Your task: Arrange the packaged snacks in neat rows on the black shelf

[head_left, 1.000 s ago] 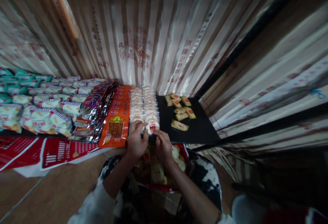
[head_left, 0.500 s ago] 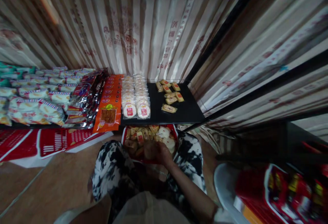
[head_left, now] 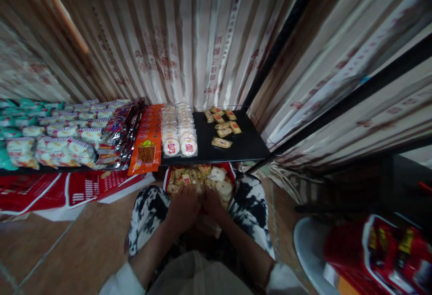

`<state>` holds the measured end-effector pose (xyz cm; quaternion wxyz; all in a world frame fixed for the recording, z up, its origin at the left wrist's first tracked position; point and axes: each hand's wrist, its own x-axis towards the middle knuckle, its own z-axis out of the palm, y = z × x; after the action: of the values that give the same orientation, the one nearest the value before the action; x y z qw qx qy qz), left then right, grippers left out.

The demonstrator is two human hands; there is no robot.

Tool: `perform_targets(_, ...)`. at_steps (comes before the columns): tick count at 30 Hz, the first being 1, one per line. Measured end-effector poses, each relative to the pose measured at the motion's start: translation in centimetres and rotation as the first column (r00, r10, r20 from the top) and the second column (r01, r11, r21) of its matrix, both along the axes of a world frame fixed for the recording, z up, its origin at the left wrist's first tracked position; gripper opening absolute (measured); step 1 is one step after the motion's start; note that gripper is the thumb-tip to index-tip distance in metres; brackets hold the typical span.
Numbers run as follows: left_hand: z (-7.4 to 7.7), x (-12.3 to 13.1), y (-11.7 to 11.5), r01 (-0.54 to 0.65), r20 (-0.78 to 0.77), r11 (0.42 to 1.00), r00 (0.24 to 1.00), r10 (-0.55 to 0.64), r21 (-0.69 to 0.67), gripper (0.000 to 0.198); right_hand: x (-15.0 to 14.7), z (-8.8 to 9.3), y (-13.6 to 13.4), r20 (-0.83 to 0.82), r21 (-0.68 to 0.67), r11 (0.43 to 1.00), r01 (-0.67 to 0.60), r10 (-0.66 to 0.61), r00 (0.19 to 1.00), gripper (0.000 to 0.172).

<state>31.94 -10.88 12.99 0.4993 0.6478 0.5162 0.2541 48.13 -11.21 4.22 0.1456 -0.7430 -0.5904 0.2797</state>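
A red box with a pale rim (head_left: pixel 232 173) stands between the knees, filled with wrapped snack cakes (head_left: pixel 192 176) in yellowish wrappers and round white packets (head_left: pixel 222 188) on its right side. Over its near edge, my left hand (head_left: pixel 184 205) is closed, fingers bent down among the packets. Close beside it, my right hand (head_left: pixel 212 202) is also closed, and the two nearly meet. What they grip is dark and blurred. On the black shelf (head_left: pixel 209 151) just beyond lie several loose small yellow-wrapped cakes (head_left: pixel 222 142).
Left along the shelf are two rows of round white crackers (head_left: pixel 180 146), an orange snack bag (head_left: pixel 146 151), dark shiny packets (head_left: pixel 114 142) and white packs (head_left: pixel 50 148). A printed curtain (head_left: pixel 189 38) hangs behind. A grey stool (head_left: pixel 307 245) bears red bags (head_left: pixel 388 250) at right.
My left hand has come into the box beside my right hand; it was out of sight at the lower left before. The view has shifted slightly left.
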Motion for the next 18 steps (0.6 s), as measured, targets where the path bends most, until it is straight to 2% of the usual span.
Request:
perform_targets(2,-1.9,0.6,-0.1,0.063,-0.151,0.994,0.987,-0.050,0.085,0.041,0.1,0.1,0.1,-0.037,-0.036,0.999,0.019,-0.020,0.999,0.046)
perform_targets(5,-5.3,1.3,-1.1,0.226,-0.391,0.959,0.909,-0.146,0.169,0.056,0.2,0.2,0.4,-0.091,-0.106,0.992,0.061,-0.071,0.993,0.054)
perform_targets(7,-7.2,1.4,-1.6,0.291,-0.455,0.941,0.871,-0.184,0.176,0.057,0.3,0.1,0.6,-0.115,-0.124,0.988,0.094,-0.108,0.987,0.057)
perform_targets(9,-8.6,1.4,-1.8,0.296,-0.500,0.938,0.849,-0.172,0.179,0.058,0.4,-0.1,0.8,-0.170,-0.108,0.985,0.133,-0.151,0.974,0.056)
perform_targets(11,-9.4,1.2,-1.7,0.266,-0.528,0.945,0.839,-0.131,0.188,0.058,0.7,-0.5,1.0,-0.316,-0.112,0.974,0.195,-0.221,0.923,0.052)
perform_targets(14,-9.8,0.5,-1.4,0.231,-0.515,0.949,0.852,-0.091,0.215,0.055,1.2,-1.3,1.5,-0.540,-0.193,0.948,0.252,-0.317,0.780,0.040)
perform_targets(18,-9.4,-0.3,-0.9,0.226,-0.459,0.922,0.886,-0.060,0.316,0.050,1.3,-1.7,1.9,-0.657,-0.244,0.937,0.249,-0.349,0.668,0.036)
